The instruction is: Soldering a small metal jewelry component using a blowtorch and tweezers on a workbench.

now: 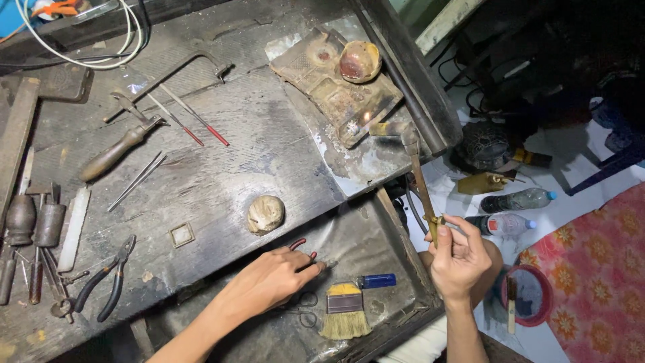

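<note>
The left hand (pixel 272 279) reaches into the open drawer (pixel 396 202) below the workbench (pixel 222 168), its fingers closed around a red-handled tool (pixel 302 249) whose two handle tips show just past the knuckles at about 1 o'clock from the hand. The tool's working end is hidden under the fingers. At 4 o'clock from this hand lies a yellow-bristled brush (pixel 345 310), with a blue lighter (pixel 377 280) just beside the brush at its 1 o'clock. A pair of scissors (pixel 304 309) lies partly beneath the wrist.

The right hand (pixel 459 259) is raised at the drawer's right edge, fingers pinched around the brass handle of a blowtorch (pixel 422 185), which runs up toward 11 o'clock; its nozzle sits near a small flame on the soldering block (pixel 336 84), beside a round bowl (pixel 359 60).

On the bench, a rounded pale lump (pixel 265 214) sits at 12 o'clock from the left hand, a small square frame (pixel 181 234) to its 9 o'clock. Black-handled pliers (pixel 107 279) lie well to the left; a jeweller's saw (pixel 158 87) lies at the far top.
</note>
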